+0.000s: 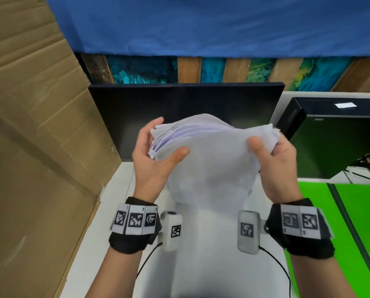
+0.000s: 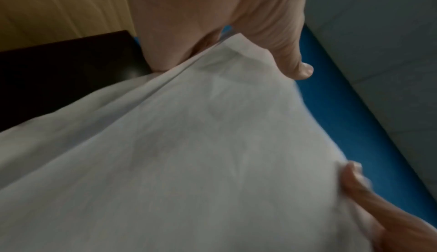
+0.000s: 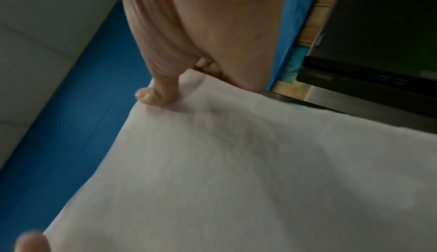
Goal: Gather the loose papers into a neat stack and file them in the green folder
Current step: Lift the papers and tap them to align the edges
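Right now both hands hold the bundle of papers [image 1: 203, 160] up in the air at the centre of the head view, above the white worktop [image 1: 119, 190] and in front of the dark monitor [image 1: 179, 104]. The left hand [image 1: 151, 160] has its thumb on the near face and its fingers [image 1: 156, 123] curled round the far side of the left edge; the right hand [image 1: 276, 166] pinches the right edge the same way, thumb in front. Neither hand is released; both grip the papers.

By my reading this is the squaring-up step: the sheets are gathered but the left edge is fanned out and the bundle bows upward in the middle. Its long axis seems to run toward and away from the person, with the near end drooping down toward the worktop, though blur makes this uncertain.

Next, I would judge, comes tapping an edge on the worktop to even the sheets, then carrying them right to the green folder [image 1: 351, 222], which lies at the lower right of the frame.
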`<state>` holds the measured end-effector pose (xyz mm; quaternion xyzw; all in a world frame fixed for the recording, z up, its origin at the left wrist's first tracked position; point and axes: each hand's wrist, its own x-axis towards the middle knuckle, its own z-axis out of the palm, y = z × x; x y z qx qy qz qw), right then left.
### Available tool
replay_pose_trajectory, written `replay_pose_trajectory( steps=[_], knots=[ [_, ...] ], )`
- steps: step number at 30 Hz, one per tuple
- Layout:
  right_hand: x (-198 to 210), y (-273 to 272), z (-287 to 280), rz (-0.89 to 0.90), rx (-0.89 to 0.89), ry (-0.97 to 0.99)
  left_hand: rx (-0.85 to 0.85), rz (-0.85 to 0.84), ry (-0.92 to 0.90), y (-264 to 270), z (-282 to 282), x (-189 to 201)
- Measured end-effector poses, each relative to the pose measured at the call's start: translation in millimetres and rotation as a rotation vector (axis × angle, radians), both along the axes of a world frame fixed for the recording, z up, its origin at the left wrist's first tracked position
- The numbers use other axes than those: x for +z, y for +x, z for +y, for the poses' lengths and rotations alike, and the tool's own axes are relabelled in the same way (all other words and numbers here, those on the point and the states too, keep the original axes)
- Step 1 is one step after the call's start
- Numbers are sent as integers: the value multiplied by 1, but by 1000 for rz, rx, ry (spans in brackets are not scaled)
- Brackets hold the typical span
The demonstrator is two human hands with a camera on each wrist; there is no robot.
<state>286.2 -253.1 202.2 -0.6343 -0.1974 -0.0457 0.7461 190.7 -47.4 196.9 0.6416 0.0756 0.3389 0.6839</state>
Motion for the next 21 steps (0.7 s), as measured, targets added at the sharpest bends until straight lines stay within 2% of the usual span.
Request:
replay_pose_trajectory(
  steps=[2, 6, 10, 13, 15, 17, 21],
  knots=[
    [-10, -5, -6, -15, 46, -60, 15, 59, -30, -3, 6, -10],
    [-72, -9, -1, 229, 188, -259, 12, 379, -4, 5, 15, -58],
    [-100, -7, 9, 263, 33, -340, 17, 481, -7, 9, 15, -81],
    [-91, 0, 13, 293, -60, -241, 13, 483, 26, 6, 12, -76],
    [-71, 5, 16, 216, -70, -221, -15, 438, 9, 4, 10, -63],
    [-48, 10, 16, 94, -62, -285, -16, 403, 42, 2, 8, -47],
    [-16, 20, 7, -80, -93, -526, 128, 336, 389, -5, 14, -8]
  ],
)
